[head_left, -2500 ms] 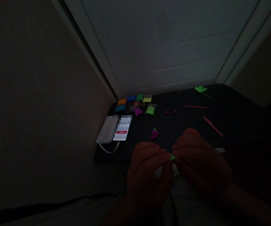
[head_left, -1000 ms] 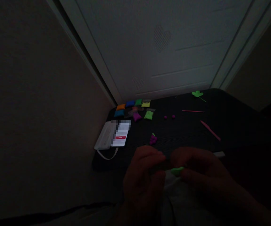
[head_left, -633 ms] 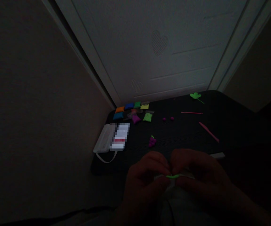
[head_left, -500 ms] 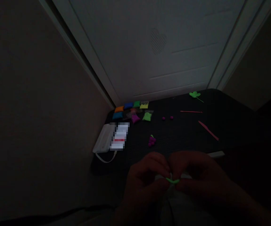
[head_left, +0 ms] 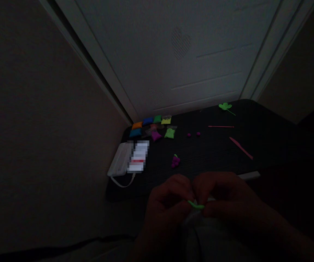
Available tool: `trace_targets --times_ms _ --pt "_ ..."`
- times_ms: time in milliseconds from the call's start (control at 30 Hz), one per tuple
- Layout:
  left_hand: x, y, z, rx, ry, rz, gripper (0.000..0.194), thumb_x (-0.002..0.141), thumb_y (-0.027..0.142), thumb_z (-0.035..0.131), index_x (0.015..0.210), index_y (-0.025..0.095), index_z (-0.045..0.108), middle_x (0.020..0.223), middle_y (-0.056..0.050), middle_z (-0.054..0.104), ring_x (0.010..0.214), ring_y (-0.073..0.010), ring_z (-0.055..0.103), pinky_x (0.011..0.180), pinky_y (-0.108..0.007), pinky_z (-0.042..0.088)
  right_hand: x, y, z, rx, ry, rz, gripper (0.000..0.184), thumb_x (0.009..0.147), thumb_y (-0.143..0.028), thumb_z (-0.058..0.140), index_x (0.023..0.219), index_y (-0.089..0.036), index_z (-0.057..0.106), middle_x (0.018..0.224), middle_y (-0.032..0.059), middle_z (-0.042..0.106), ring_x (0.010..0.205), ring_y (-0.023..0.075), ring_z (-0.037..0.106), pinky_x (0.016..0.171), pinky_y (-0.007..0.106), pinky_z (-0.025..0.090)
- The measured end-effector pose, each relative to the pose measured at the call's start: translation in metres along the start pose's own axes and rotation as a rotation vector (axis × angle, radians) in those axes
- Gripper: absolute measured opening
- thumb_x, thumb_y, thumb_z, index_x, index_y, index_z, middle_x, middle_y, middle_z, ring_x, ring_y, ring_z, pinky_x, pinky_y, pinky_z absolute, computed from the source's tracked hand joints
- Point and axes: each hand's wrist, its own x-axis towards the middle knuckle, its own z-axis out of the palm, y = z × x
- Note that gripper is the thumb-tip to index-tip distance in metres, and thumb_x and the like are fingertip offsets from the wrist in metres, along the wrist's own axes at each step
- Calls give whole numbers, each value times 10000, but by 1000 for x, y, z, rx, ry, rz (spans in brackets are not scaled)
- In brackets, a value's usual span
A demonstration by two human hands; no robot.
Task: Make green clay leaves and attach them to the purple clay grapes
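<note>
A thin, slightly bent strip of bright green clay (head_left: 196, 206) stretches between my fingertips, low in the view and in front of the table's near edge. My left hand (head_left: 169, 202) pinches its left end between thumb and fingers. At the other end my right hand (head_left: 225, 196) grips it the same way, and the two hands touch or nearly touch above it. Just beyond them on the dark table (head_left: 208, 153) lies a small purple grape bunch (head_left: 175, 161) of clay with a green stem. Two purple clay balls (head_left: 198, 134) rest farther back.
Several clay packets (head_left: 170, 133) cluster at the table's back left. Before them lie a white case (head_left: 121, 159) and a phone-like blurred panel (head_left: 138, 157) with a white cable. To the right are a pink stick (head_left: 221, 126), a pink knife (head_left: 241, 148) and a green clover shape (head_left: 225, 106).
The green strip has shifted slightly left and up in view and tilts down to the right now. Both hands still pinch it; the objects on the table keep their places.
</note>
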Motion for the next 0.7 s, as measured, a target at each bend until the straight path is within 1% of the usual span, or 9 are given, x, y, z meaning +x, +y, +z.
trace_targets --times_ms 67,200,267,400,467,533,600,700 --pt "0 0 1 3 12 -22 119 716 118 604 722 232 639 708 -6 550 725 -146 506 659 -298 400 0 0 1 17 11 4 61 695 -213 689 711 -181 640 739 -12 622 726 107 571 683 238 437" --pt "0 -1 -1 15 35 -66 31 722 209 617 702 226 634 700 -10 553 723 -153 510 659 -299 402 1 2 1 38 40 53 70 707 -231 675 711 -181 626 718 -17 603 690 99 558 637 224 438" --pt "0 -2 -2 21 57 -81 20 716 240 622 722 224 633 719 -11 559 738 -156 514 670 -301 403 3 4 1 65 63 84 93 703 -244 677 724 -179 614 718 -18 593 675 95 550 613 215 437" --pt "1 -3 -3 33 119 -150 44 701 175 627 726 211 627 739 -2 563 737 -137 515 667 -274 398 7 7 1 117 89 85 104 721 -265 660 726 -178 603 694 -26 574 650 83 535 594 199 432" --pt "5 -1 0 -44 159 -220 33 697 163 622 690 195 619 717 5 555 707 -124 514 647 -263 398 8 8 0 143 92 52 103 769 -285 607 744 -185 606 695 -25 575 664 85 544 620 206 444" --pt "8 2 5 -165 197 -294 23 688 189 625 672 179 611 698 5 549 678 -121 516 634 -266 405 8 8 -1 148 95 13 100 803 -292 563 810 -203 608 742 -17 593 706 97 566 661 224 462" --pt "12 5 10 -253 245 -333 58 673 217 632 673 164 609 687 1 550 663 -118 518 636 -268 413 6 9 -2 88 106 -21 120 800 -278 568 907 -229 596 815 -7 609 754 111 581 691 241 472" --pt "15 7 17 -269 310 -359 89 668 234 631 698 153 611 686 -7 556 665 -119 521 635 -262 415 2 9 -4 -104 111 -73 234 762 -249 618 992 -250 577 871 4 616 793 128 588 707 250 479"
